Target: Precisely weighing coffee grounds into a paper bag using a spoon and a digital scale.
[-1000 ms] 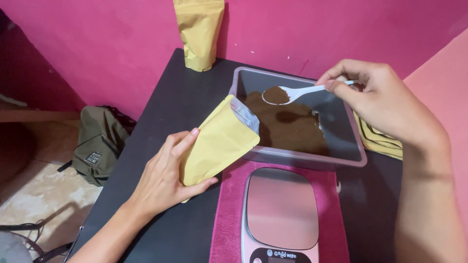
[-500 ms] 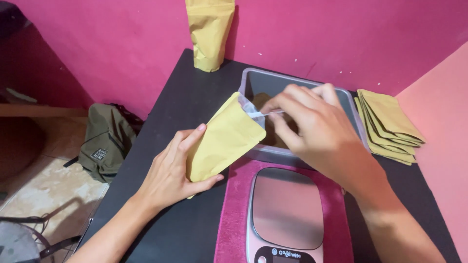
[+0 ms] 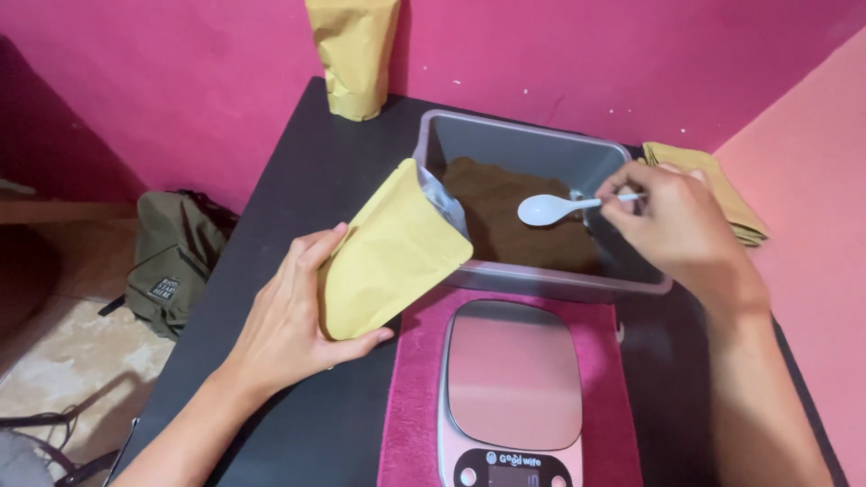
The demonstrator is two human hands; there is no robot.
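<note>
The left hand [image 3: 293,316] grasps a yellow pouch [image 3: 388,252] (mouth tilted toward one o'clock) by the grey tub [image 3: 541,144]. The right hand [image 3: 677,230] pinches a white spoon [image 3: 550,209] over the brown powder [image 3: 505,203], at twelve o'clock from the scale [image 3: 512,379].

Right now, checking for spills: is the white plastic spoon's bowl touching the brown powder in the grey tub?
Apart. The head view shows the white plastic spoon, held by the right hand, empty and hanging above the brown powder.

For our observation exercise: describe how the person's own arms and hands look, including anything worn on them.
Both forearms are bare, with no sleeves in view. The left hand and right hand wear no gloves, and no rings, watch or wristbands are visible. Fingernails look short and unpainted.
</note>
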